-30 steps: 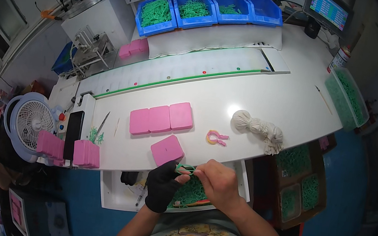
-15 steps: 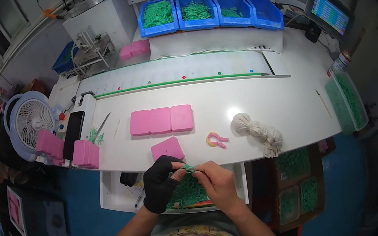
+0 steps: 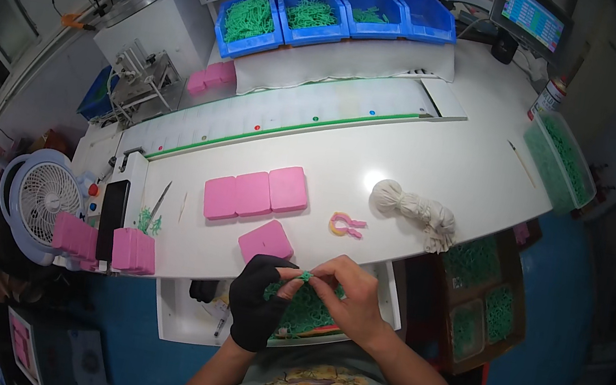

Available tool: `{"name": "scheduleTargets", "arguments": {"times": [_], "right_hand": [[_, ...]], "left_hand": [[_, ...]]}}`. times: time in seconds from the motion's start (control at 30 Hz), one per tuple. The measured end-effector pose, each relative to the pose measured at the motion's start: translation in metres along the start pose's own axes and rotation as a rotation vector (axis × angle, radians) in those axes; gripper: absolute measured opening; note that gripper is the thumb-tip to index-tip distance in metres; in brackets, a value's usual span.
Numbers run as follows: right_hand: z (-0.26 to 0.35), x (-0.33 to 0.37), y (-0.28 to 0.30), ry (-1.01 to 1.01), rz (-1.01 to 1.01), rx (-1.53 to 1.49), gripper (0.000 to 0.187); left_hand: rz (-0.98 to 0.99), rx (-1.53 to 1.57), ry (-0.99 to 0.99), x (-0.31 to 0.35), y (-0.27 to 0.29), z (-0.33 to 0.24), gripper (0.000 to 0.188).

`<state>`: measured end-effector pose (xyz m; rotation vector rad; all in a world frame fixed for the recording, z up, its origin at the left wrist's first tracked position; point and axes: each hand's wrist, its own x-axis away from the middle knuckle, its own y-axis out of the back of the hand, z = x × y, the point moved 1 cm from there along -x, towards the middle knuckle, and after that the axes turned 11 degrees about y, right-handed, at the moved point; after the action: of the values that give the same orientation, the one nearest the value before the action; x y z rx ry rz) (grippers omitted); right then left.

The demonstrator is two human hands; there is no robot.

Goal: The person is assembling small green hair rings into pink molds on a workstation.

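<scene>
My left hand, in a black glove with bare fingertips, pinches a small green plastic piece. From the other side my bare right hand grips the same piece between thumb and fingers; its exact shape is mostly hidden. Both hands are over an open white drawer holding a heap of similar green pieces. Just beyond my left hand lies a single pink block with a small dark slit on top. Farther back, three pink blocks sit side by side on the white table.
Pink tongs and a bundle of off-white gloves lie to the right. Tweezers rest at left near stacked pink blocks and a fan. Behind run a conveyor belt and blue bins; a monitor stands back right.
The whole view has shifted slightly. Coloured dots on the conveyor belt have moved left. My fingers have drawn closer together around the green piece, covering more of it.
</scene>
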<state>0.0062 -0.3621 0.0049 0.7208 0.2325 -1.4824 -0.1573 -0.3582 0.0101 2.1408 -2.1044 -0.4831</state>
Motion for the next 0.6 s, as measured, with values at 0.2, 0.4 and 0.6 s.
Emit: {"name": "scheduleTargets", "arguments": {"times": [0.2,0.4,0.6], "right_hand": [[-0.0017,0.0027,-0.0007,-0.033,0.039,-0.03,0.009],[-0.0013,0.0051,-0.0024,-0.124,0.044,-0.181,0.01],[-0.0026,0.0081,-0.005,-0.201,0.071,-0.231,0.012]], "left_hand": [[0.008,0.007,-0.001,0.0001,0.0,0.0008,0.013],[0.006,0.005,0.019,0.0007,0.0003,0.0015,0.012],[0.008,-0.012,0.032,0.0015,0.0009,0.0054,0.012]]}}
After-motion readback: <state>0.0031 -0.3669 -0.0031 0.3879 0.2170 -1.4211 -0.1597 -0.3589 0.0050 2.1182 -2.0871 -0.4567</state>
